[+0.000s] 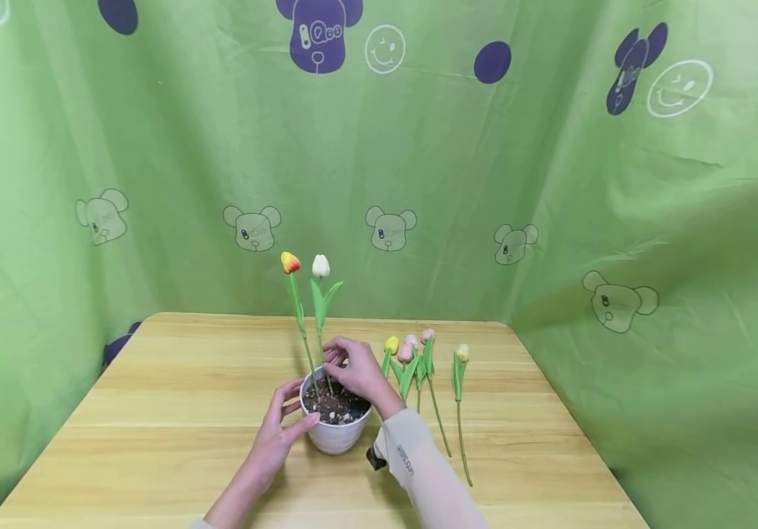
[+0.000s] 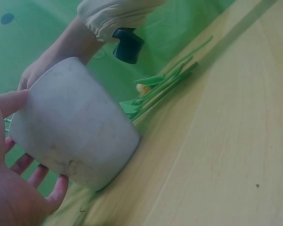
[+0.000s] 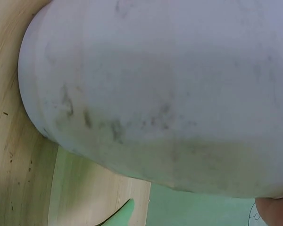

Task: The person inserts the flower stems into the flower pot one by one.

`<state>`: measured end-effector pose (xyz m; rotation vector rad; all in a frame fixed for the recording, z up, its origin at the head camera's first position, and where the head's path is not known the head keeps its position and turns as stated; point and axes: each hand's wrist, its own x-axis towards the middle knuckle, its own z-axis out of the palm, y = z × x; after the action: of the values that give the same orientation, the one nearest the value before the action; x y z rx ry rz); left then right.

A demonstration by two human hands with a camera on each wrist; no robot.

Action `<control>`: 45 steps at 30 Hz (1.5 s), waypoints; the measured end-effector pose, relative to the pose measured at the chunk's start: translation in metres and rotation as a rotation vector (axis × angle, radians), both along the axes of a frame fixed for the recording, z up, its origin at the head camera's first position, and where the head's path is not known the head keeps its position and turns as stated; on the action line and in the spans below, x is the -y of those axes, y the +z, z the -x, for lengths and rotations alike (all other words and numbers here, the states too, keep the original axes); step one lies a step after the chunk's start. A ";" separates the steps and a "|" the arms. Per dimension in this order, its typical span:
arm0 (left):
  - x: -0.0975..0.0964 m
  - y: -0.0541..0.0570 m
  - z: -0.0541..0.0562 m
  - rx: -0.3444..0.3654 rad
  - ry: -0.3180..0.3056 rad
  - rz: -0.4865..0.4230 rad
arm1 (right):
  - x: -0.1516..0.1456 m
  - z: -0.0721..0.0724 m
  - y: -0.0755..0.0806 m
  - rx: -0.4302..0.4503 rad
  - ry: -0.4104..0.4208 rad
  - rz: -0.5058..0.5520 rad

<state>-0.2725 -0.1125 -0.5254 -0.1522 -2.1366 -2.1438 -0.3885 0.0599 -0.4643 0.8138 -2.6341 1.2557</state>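
A white flower pot point(image 1: 336, 439) stands on the table, filled with dark soil point(image 1: 334, 408). My left hand point(image 1: 272, 435) holds its left side, thumb at the rim and fingers spread round the wall, which the left wrist view also shows. Two artificial tulips rise from the soil: a yellow-and-red tulip point(image 1: 290, 263) leaning left, and a white tulip point(image 1: 321, 266) with two green leaves. Over the pot's back right rim, my right hand point(image 1: 358, 369) pinches the white tulip's stem low down, above the soil. In the right wrist view the pot wall point(image 3: 146, 94) hides most of that hand.
To the right of the pot lie several loose tulips, among them a yellow tulip point(image 1: 391, 344), pink tulips point(image 1: 427, 336) and a separate pale yellow tulip point(image 1: 462, 353). The wooden table point(image 1: 174, 411) is enclosed by a green printed curtain point(image 1: 432, 169).
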 end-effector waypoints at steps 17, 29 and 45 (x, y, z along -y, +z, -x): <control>0.000 -0.002 0.002 -0.008 -0.003 -0.001 | -0.001 -0.001 0.002 -0.054 -0.078 0.022; 0.000 -0.002 0.001 -0.002 -0.002 0.005 | -0.007 -0.003 0.007 -0.032 -0.085 0.069; -0.002 -0.003 0.000 0.007 0.004 0.002 | -0.070 -0.004 0.013 -0.009 -0.170 0.327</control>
<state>-0.2720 -0.1107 -0.5281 -0.1407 -2.1414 -2.1427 -0.3846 0.1298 -0.4514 0.5293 -2.3391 1.5681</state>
